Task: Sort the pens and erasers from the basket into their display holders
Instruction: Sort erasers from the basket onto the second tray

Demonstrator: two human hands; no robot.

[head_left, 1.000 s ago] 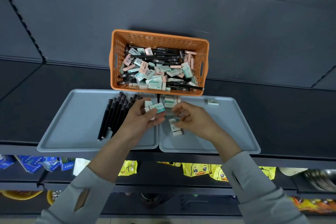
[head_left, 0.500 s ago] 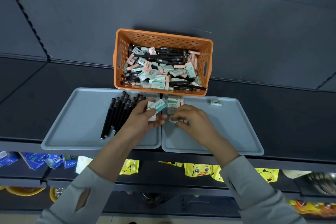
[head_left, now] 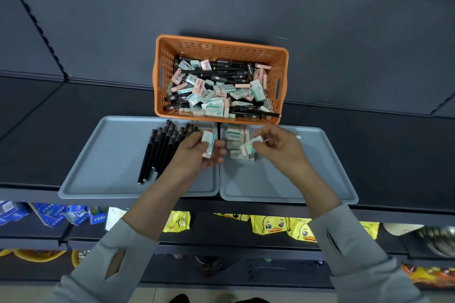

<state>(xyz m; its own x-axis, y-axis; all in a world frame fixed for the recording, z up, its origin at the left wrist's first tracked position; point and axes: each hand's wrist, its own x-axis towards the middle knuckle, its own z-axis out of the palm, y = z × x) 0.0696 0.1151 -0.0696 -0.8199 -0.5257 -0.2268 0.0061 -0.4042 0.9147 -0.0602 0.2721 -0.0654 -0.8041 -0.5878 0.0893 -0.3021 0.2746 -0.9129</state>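
Pinches a mint-and-white eraser (head_left: 251,145) in the right hand (head_left: 279,149), thumb against curled fingertips, just above the near end of the eraser row (head_left: 235,134) at the left edge of the right tray (head_left: 307,179). Grips a second eraser (head_left: 208,141) in the left hand (head_left: 195,158), thumb and fingers closed round it, nearly upright over the right edge of the left tray (head_left: 98,167). Possibly another piece under it, too blurred to tell.

Between the two hands: the eraser row, running away from the body toward the orange basket (head_left: 221,49), each piece laid with its long side across the tray. Mint-and-white eraser tilted, left end lower, right end higher, so not in line with the pieces below it. Calls, as a judgement, for a slight turn to level that long axis, then a short drop onto the near end of the row. Nearer to the row: the right hand, directly beside it, with the left hand just across the gap between the trays.

Pens (head_left: 160,150) fanned on the left tray beside the left wrist, pointing toward the basket. Basket just behind both trays on the shelf, heaped with pens and erasers mixed. Sorting far from done, judging by that load. One stray eraser (head_left: 297,133) near the far rim of the right tray, behind the right hand.
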